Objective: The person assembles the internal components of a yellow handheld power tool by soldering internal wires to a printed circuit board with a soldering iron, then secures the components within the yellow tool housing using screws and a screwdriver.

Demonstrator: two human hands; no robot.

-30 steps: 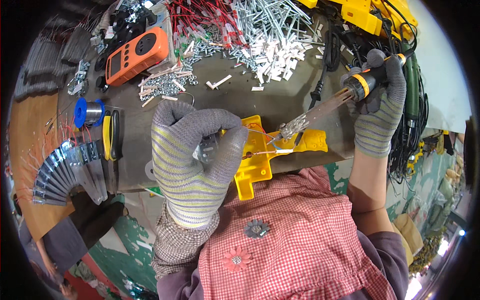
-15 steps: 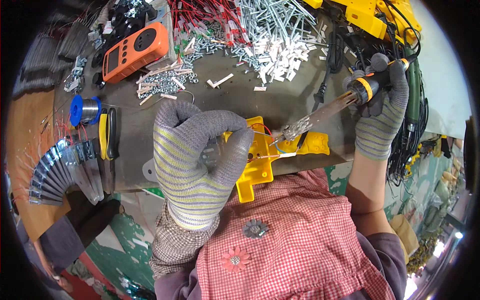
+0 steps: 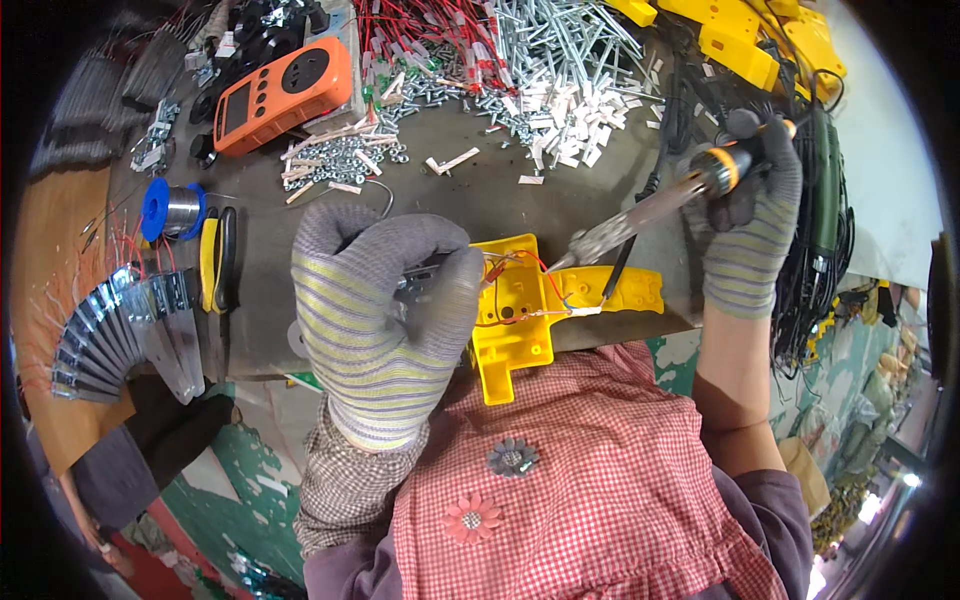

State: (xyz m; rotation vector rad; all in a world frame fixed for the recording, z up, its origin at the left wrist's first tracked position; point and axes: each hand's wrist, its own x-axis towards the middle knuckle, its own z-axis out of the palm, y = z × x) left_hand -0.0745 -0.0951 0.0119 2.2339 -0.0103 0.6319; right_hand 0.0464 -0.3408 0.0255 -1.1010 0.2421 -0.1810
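Note:
My right hand [image 3: 755,225] is wrapped round the handle of a soldering iron [image 3: 640,222], slightly blurred. The iron slants down to the left, its tip over a yellow plastic tool housing [image 3: 635,290]. This open half shell lies at the table's front edge, against my apron. Red and blue wires [image 3: 552,285] and a white sleeve [image 3: 585,311] lie across it, and a black cord [image 3: 618,268] runs in. Left of the housing my left hand [image 3: 375,330] is closed in a pinch; a curved length of thin grey solder wire [image 3: 388,197] sticks out behind its fingers. Both hands wear striped grey gloves.
A blue solder spool [image 3: 172,210] and yellow-black pliers [image 3: 217,262] lie left, beside fanned metal plates [image 3: 130,330]. Behind are an orange meter [image 3: 280,95], screws [image 3: 560,40], white sleeves [image 3: 585,125] and red wires [image 3: 430,40]. Black cables [image 3: 815,250] and yellow shells [image 3: 740,50] lie right.
My left hand has drawn back a little to the left, away from the wires. The iron's tip has risen slightly off the joint, and my right hand has shifted a little left.

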